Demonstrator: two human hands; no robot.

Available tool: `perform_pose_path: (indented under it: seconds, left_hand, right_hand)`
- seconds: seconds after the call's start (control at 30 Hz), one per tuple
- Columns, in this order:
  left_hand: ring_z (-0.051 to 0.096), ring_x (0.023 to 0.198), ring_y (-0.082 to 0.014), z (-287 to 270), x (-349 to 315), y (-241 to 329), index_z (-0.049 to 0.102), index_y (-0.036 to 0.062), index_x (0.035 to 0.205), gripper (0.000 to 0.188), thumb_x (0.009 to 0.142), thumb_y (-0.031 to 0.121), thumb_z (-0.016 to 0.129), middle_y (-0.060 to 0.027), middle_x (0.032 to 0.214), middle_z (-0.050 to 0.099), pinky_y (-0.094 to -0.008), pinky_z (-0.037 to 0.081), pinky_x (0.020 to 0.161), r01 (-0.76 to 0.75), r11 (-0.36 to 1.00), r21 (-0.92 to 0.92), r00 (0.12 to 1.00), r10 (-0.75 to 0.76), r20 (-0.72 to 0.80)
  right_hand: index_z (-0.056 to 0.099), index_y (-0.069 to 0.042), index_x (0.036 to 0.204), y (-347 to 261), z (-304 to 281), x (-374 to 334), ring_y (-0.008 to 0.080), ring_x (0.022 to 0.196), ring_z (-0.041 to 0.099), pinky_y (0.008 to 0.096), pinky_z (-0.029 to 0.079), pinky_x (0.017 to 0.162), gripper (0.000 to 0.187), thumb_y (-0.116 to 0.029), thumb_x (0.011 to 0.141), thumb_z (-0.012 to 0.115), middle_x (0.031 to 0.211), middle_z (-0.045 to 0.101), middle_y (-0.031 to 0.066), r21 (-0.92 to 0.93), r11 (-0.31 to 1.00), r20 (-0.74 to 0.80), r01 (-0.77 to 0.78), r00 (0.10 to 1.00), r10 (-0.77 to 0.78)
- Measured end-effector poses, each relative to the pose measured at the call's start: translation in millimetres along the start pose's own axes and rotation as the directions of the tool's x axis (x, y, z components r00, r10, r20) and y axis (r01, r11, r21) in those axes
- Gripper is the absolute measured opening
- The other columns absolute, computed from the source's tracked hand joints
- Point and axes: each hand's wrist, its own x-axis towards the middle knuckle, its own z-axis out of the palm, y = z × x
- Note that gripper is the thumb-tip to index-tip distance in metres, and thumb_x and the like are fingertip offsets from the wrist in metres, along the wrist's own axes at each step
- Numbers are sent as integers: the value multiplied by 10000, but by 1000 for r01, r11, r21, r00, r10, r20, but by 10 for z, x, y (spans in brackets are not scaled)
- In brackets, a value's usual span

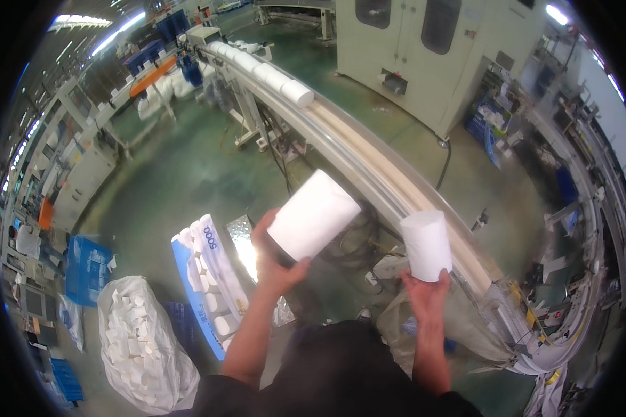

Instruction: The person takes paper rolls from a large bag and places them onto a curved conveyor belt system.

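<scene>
Two white paper rolls were up off the line at once as a worker stood beside a curved conveyor (pixel 368 163) sweeping from the upper left of the frame to the lower right. The left hand (pixel 275 260) was clamped on a larger roll (pixel 313 214), tilted and held near the frame's centre, gripped at its lower end. The right hand (pixel 426 292) was wrapped under a smaller roll (pixel 426 243), upright, just beside the conveyor's near rail.

Further rolls (pixel 264 69) lay in a row on the belt at upper centre. A packed bundle of rolls (pixel 212 278) sat at lower left, beside a clear sack of white offcuts (pixel 142 347).

Risk appeared to lie in the grips: each roll was held only at its base, so a tilt could tip either one onto the green floor (pixel 181 174). The smaller roll stood close enough to the rail to catch on it. Open room lay to the left over the floor; the right side was hemmed in by the conveyor and machinery (pixel 424 55).
</scene>
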Motion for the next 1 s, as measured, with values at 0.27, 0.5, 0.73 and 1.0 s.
perform_pose_path:
  seconds: [0.27,0.5,0.73,1.0]
  left_hand:
    - [437,1333,-388,-5,80,-20,341,109,1458,975,636,214,854,-227,1446,428,-507,340,1111,-404,870,282,906,339,252]
    - [492,1276,-309,125,-287,-169,353,21,1433,917,639,134,798,-177,1395,454,-430,381,1097,-93,952,293,992,61,114]
    - [503,1229,-259,427,-485,-147,369,8,1441,816,729,291,650,-132,1307,486,-387,412,1054,497,839,-220,867,-489,92]
    - [565,1160,-277,738,-711,-155,399,0,1421,542,917,198,432,-163,1307,530,-413,514,951,812,470,-345,575,-745,338]
  right_hand:
    - [457,-71,1359,-776,-1044,398,265,920,658,476,560,883,602,-514,963,557,1122,650,123,-256,949,-135,185,965,-224]
    - [475,-15,1317,-1525,-1686,1043,249,758,649,418,599,691,803,-682,877,555,962,626,189,-523,823,-400,-224,917,-4]
    - [508,3,1227,-1820,-2048,1571,211,570,582,374,539,570,950,-850,823,405,816,657,181,-542,568,-560,-619,771,305]
    - [460,-10,1422,-1576,-1557,1381,234,733,694,385,566,682,934,-767,878,498,838,712,180,-927,-122,-320,-354,918,-236]
